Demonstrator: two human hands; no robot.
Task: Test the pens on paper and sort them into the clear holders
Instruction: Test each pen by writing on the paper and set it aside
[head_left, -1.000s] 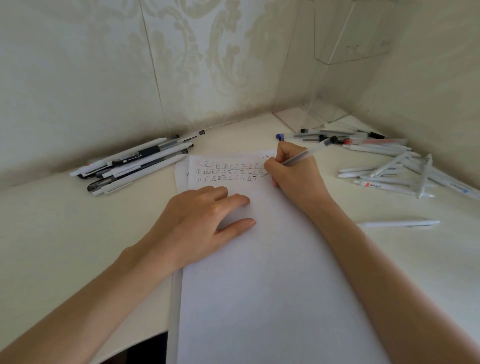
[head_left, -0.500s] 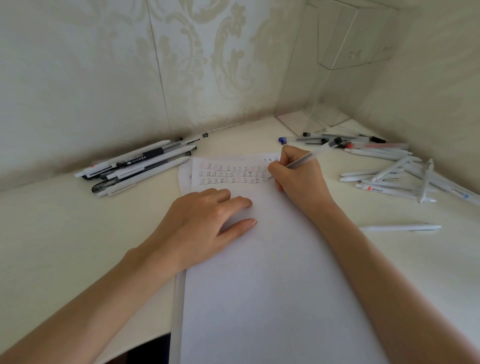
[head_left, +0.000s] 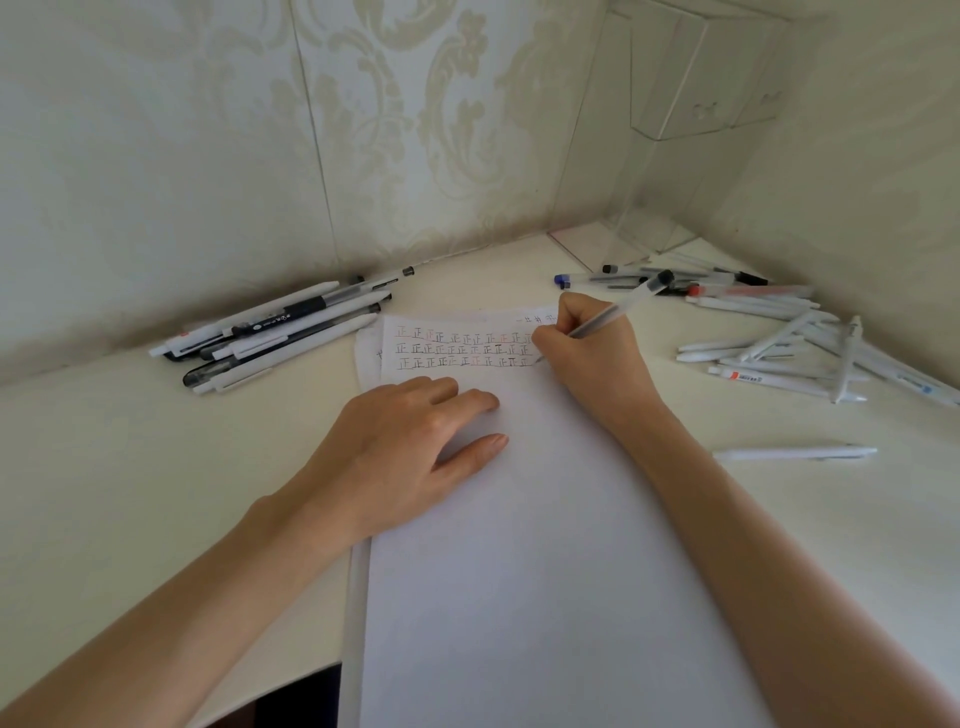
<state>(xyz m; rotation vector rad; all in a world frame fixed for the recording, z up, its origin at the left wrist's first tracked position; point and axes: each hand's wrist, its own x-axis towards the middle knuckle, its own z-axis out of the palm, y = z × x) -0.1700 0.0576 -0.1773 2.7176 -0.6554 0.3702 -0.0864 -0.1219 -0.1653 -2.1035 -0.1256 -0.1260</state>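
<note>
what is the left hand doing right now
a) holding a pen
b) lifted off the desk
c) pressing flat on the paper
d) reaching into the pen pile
c: the left hand lies palm down, fingers spread, on the paper, while the right hand writes with the pen.

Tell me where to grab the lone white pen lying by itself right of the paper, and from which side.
Take the lone white pen at mid-barrel, pinching across its width from above. It lies flat and nearly level across the desk, apart from the pile of pens, with bare surface all round. The right hand is nearest but holds the pen under test; the left hand steadies the paper.
</note>
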